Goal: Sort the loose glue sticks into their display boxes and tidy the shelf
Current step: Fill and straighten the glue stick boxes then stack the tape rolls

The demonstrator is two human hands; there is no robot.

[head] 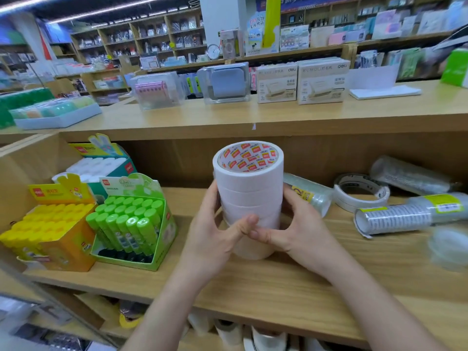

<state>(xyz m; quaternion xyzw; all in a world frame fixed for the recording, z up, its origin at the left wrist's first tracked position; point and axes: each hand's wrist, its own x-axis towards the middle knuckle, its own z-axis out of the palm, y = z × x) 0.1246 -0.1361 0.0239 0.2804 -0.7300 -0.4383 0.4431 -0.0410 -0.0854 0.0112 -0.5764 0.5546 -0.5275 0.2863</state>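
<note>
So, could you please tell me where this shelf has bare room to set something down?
Bare shelf: between the green glue-stick box and the tape stack, and in front of the wrapped clear rolls. Crowded: the left end with glue boxes, the right rear with rolls.

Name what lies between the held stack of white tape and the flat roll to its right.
Head view: a clear-wrapped tape sleeve with a yellow label, between the stack and flat roll.

I stand in a stationery shop: glue-stick display boxes (129, 219) beside tape rolls (361, 192) on my shelf (278, 287), stocked aisles (141, 39) behind it.
</note>
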